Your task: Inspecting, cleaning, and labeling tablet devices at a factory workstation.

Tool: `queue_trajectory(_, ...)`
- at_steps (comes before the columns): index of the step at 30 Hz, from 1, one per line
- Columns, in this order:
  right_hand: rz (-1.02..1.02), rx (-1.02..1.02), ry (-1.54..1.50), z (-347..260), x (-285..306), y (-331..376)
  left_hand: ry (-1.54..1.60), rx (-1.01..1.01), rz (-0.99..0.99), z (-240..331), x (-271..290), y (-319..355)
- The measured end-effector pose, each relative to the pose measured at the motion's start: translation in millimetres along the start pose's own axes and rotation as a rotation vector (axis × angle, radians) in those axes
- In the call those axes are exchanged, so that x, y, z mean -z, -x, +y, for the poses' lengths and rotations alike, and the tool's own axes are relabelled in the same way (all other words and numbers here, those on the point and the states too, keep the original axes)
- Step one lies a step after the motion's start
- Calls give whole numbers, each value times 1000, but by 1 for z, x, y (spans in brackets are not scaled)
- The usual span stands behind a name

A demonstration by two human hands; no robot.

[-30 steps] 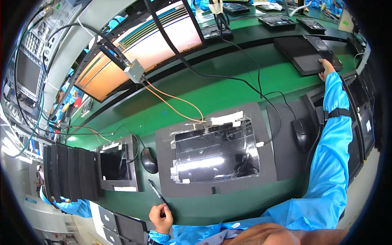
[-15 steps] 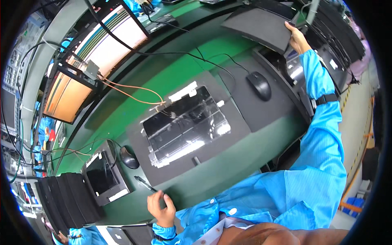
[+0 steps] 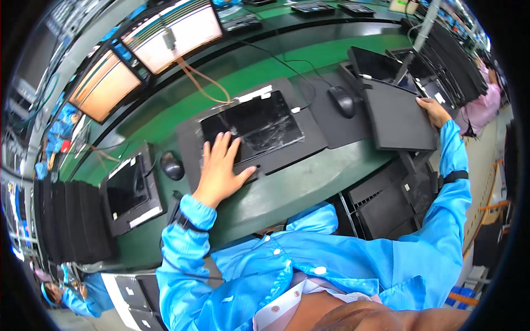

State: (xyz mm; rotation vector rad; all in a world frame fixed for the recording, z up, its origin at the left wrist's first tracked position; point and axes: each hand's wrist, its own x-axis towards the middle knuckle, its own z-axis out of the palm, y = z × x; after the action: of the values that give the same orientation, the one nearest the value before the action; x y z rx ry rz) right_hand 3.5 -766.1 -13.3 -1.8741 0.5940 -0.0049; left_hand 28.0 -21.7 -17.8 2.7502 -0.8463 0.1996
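My left hand (image 3: 220,172) is spread open over the lower left corner of a dark display panel (image 3: 270,122). Its fingertips overlap the glass; whether they press on it I cannot tell. The panel lies on a black foam pad (image 3: 309,142), with orange cables (image 3: 193,77) running to its far edge. My right hand (image 3: 435,112) grips the right edge of a flat black foam sheet (image 3: 398,118). The sheet is held beside the table's right end, above dark trays (image 3: 386,204). My right fingers partly go out of sight behind it.
A black mouse (image 3: 341,101) sits right of the panel, another mouse (image 3: 172,165) left of it. A smaller panel (image 3: 128,190) and stacked black foam sheets (image 3: 72,220) stand at the left. Two lit monitors (image 3: 171,36) are at the far left. Another dark screen (image 3: 375,65) leans behind the sheet.
My left hand has moved forward from beside the pen and spread over the panel's corner. My right hand has brought the foam sheet down and nearer. The view has shifted.
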Motion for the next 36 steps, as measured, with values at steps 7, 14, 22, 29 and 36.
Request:
queue_trajectory(7,-80,1136,667,-148,-249,70,-29,35,19,2,-9,-12)
queue_trajectory(14,-454,1261,786,-163,-382,55,55,-52,255,-10,-33,-6)
queue_trajectory(22,-632,922,683,-188,-365,37,-166,-36,647,10,-60,-20)
queue_trajectory(29,-317,1151,654,-247,-358,100,-47,-119,929,17,25,73)
queue_trajectory(36,-62,1311,853,-157,-353,88,927,891,1547,29,75,379)
